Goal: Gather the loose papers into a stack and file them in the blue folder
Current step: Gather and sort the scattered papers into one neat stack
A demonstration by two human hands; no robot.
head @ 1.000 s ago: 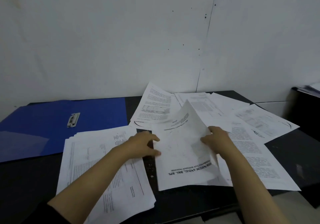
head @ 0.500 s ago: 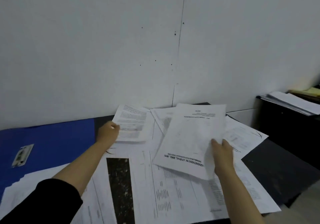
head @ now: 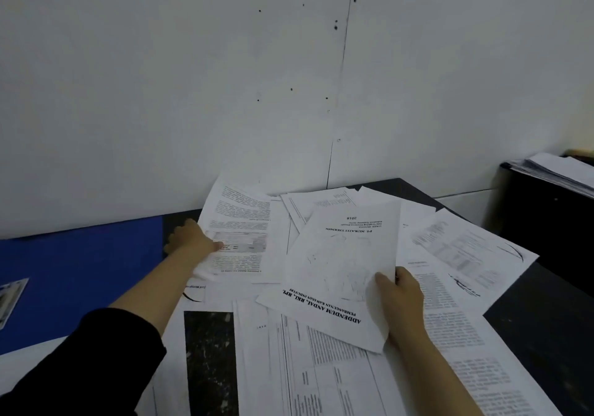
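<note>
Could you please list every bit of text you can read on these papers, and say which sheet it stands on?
"ADDENDUM ANDAL, RKL, RPL": cover sheet gripped by the right hand, printed upside down to the camera.
"2018": same cover sheet, far end.
Smaller lines on that cover: too blurred to read.
Sheet under the left hand and the other loose papers: too small to read.

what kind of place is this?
Probably an office or records room: printed papers spread across a dark desk, an open blue folder to the left, and another paper pile on a dark cabinet by the plain white wall.
</note>
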